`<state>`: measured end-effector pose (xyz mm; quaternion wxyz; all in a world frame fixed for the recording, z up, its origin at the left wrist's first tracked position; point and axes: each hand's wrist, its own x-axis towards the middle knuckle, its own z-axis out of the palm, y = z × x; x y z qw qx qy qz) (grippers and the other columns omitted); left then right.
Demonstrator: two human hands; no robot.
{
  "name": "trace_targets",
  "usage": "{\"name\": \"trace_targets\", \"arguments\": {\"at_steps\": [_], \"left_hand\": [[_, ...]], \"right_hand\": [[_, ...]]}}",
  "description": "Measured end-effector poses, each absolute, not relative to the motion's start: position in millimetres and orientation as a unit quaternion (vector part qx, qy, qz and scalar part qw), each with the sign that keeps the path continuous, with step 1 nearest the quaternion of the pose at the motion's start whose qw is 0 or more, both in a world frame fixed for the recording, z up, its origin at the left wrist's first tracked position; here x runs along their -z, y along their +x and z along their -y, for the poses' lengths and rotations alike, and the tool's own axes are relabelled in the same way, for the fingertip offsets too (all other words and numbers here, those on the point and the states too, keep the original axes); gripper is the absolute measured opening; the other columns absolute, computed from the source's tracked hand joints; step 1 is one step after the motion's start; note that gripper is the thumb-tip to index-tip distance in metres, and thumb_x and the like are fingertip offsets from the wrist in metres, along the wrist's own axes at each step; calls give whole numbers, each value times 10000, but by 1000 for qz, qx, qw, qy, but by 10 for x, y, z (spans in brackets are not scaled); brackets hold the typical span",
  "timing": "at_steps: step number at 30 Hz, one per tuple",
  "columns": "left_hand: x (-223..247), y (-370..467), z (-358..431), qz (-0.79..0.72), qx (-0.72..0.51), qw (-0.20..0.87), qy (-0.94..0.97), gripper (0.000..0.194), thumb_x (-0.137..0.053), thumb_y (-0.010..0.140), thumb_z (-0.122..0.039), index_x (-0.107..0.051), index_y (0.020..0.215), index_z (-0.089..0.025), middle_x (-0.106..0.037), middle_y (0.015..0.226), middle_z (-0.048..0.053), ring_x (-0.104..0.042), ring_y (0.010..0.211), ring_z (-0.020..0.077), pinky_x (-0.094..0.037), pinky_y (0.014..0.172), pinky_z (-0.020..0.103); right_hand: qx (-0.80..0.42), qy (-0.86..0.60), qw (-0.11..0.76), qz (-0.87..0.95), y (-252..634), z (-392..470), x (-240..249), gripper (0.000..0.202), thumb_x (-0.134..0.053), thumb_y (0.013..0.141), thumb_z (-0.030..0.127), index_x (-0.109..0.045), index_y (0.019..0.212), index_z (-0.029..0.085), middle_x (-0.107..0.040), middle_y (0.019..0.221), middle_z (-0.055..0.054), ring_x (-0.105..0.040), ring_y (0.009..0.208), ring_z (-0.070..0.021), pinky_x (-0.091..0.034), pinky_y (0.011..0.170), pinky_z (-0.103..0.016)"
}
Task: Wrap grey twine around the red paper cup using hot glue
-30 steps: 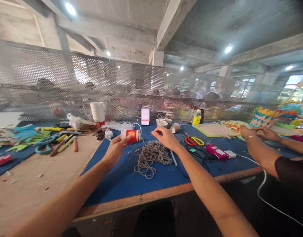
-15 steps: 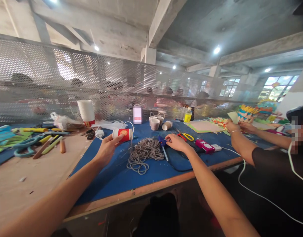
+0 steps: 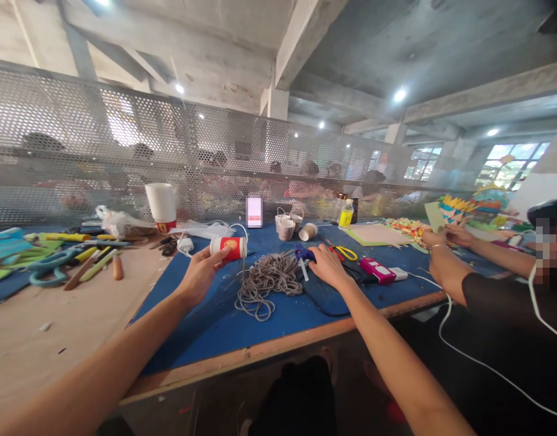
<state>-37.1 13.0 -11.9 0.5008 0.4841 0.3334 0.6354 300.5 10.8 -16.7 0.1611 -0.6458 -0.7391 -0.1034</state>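
Grips a paper cup (image 3: 232, 247) on its side, above the surface (image 3: 206, 339), with the left hand (image 3: 201, 272) closed round it and the thumb on the red band. Looks barely begun on this cup: shows the printed wall bare, with only a strand of the grey cord heap (image 3: 269, 278) hanging by its right end. Would judge most of that heap unused. Looks further along just beyond, in small bucket-like cups (image 3: 285, 229) with loop handles and a tipped cup (image 3: 308, 231) beside them. Has a dark blue tool (image 3: 304, 253), probably a glue gun, in the right hand (image 3: 328, 266), fingers curled round it.

Carries, at far left, teal-handled scissors (image 3: 49, 269) and a wooden-handled tool (image 3: 117, 268), then a tall cup stack (image 3: 161, 206). Holds further right an upright phone (image 3: 254, 212), a yellow-labelled bottle (image 3: 346, 215), a magenta box (image 3: 377, 270) and, near another person's hand (image 3: 429, 239), coloured scraps (image 3: 405, 228). Backs onto a perforated screen (image 3: 233, 139), under a concrete ceiling (image 3: 206, 42), with windows (image 3: 510, 163) at right.
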Motion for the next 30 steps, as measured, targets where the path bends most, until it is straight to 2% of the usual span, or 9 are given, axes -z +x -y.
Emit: {"name": "trace_targets", "arguments": {"at_steps": [4,6,10,12,17,19,26,30], "left_hand": [[107,-365,-118,-337,-637,504,476,349,-896,668,-393,-790,915,-171,-782,943,65,-686,883,206,-509,853,325],[95,-366,-108,-336,-638,503,477,355,-900,660,-400,-788,903,-167,-779,931,68,-683,881,216,-509,855,339],[90,-377,-102,-337,-637,503,478,354,-900,659,-404,-784,896,-168,-771,916,65,-668,860,208,-505,824,326],[105,-386,-114,-339,-633,502,481,340,-893,670,-403,-782,897,-174,-768,913,59,-659,841,195,-497,791,304],[141,-393,-148,-345,-625,504,486,346,-887,677,-428,-788,896,-178,-758,886,52,-647,803,185,-489,753,292],[136,-390,-143,-350,-627,497,488,356,-888,670,-439,-788,891,-179,-760,880,57,-651,796,193,-493,747,302],[103,-391,-119,-350,-636,496,476,412,-904,632,-456,-790,908,-172,-777,898,81,-678,859,246,-509,808,359],[87,-391,-118,-361,-644,487,467,407,-908,621,-457,-789,884,-170,-772,863,68,-669,830,234,-509,806,353]], "right_hand": [[97,-635,314,699,3003,-154,82,326,-559,975,310,-638,1263,181,-634,1156,-123,-639,1075,-262,-474,901,-328],[91,-613,362,696,2991,-181,10,284,-584,971,341,-661,1197,187,-649,1113,-109,-648,1032,-251,-484,878,-320],[70,-573,360,732,3015,-192,-128,166,-640,939,327,-708,1020,200,-682,988,-85,-660,926,-244,-491,826,-327],[42,-564,371,737,3039,-170,-164,141,-657,923,308,-721,998,208,-700,962,-75,-665,885,-237,-495,803,-329],[-177,-482,411,753,2890,-72,-186,286,-643,929,455,-732,1069,221,-713,841,-19,-640,682,-173,-520,691,-302],[-222,-450,413,760,2718,-43,-210,317,-641,926,484,-723,1064,210,-698,814,-13,-618,643,-155,-519,668,-297],[-200,-379,419,801,2116,-113,-281,304,-671,915,503,-712,920,201,-650,703,-6,-589,657,-158,-477,644,-288],[-227,-344,432,802,2014,-179,-147,315,-664,921,514,-721,972,208,-687,798,-9,-622,751,-170,-475,696,-284]]}}
